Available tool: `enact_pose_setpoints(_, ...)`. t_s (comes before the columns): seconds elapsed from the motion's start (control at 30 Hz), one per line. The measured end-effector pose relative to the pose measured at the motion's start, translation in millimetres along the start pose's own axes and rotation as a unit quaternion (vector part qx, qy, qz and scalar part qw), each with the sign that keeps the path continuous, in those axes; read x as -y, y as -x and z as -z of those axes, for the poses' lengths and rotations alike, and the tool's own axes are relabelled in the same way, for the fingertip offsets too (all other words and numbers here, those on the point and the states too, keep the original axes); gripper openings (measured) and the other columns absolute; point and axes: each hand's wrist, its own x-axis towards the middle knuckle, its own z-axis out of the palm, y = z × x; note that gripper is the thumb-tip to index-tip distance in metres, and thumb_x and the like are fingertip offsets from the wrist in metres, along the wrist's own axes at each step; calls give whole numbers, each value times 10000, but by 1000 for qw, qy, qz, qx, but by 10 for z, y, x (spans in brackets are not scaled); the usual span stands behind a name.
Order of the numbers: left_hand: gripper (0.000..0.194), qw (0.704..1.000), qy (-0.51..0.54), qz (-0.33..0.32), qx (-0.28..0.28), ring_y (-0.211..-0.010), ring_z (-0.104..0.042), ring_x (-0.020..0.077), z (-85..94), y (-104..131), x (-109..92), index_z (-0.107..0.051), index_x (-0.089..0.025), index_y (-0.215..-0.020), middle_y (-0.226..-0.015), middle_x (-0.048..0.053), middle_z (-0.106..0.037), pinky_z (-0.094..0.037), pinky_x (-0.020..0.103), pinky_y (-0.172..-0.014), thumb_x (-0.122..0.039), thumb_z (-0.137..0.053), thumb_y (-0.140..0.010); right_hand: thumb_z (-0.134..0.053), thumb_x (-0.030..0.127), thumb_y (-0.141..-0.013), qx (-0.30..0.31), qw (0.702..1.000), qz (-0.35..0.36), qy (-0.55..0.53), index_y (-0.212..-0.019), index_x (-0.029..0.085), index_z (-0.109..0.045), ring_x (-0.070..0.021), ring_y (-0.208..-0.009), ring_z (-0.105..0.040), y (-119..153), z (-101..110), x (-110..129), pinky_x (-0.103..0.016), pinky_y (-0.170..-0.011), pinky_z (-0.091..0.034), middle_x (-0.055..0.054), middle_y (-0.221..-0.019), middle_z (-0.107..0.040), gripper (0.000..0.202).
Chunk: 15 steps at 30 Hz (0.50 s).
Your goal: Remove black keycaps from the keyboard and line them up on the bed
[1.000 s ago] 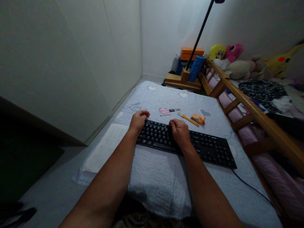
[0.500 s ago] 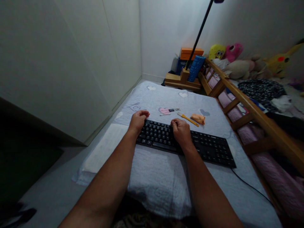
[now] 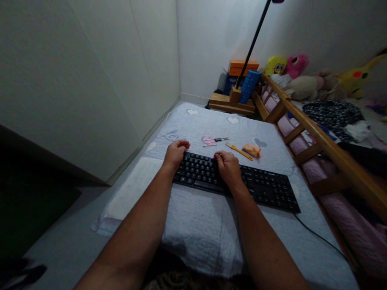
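A black keyboard (image 3: 205,173) lies at a slant on the light blue heart-patterned cover (image 3: 199,217). At its upper left corner is my left hand (image 3: 176,155), fingers curled together and the thumb by the edge, holding that end. My right hand (image 3: 228,166) is over the middle of the keys, thumb and fingertips pinched together. Whatever sits in that pinch is too small to make out, and the hand hides the keys beneath it. Just beyond the keyboard lie a yellow-handled brush (image 3: 240,151), a crumpled orange cloth (image 3: 252,151) and a thin tool with a black grip (image 3: 218,139).
A pale folded sheet (image 3: 133,187) lies left of the keyboard. The keyboard's cable (image 3: 320,237) runs off to the lower right. A wooden bed rail (image 3: 326,129) borders the right side, and a white cabinet wall (image 3: 115,80) the left. A black pole (image 3: 254,42) stands at the back.
My right hand has shifted slightly left along the keyboard, still pinched. My left hand and the keyboard stay where they were.
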Motion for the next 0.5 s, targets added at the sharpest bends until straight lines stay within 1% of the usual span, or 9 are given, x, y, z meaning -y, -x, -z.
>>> enact_pose_setpoints(0.23, 284, 1000, -4, -4, -1, -850, -650, 180, 2, -10, 19, -662, -170, -780, -841, 46, -706, -472, 368, -931, -104, -508, -550, -476, 219, -895, -14, 1000, -10, 17, -803, 189, -700, -219, -814, -597, -9, 65, -10, -304, -751, -392, -72, -801, -710, 244)
enact_pose_setpoints(0.5, 291, 1000, -1, -3, -1, -853, -650, 185, 9, -1, 0, -672, -169, -770, -821, 37, -704, -479, 369, -929, -93, -509, -541, -484, 228, -890, -26, 999, -20, 33, -779, 184, -695, -214, -784, -598, -16, 49, -37, -305, -732, -380, -81, -784, -707, 242)
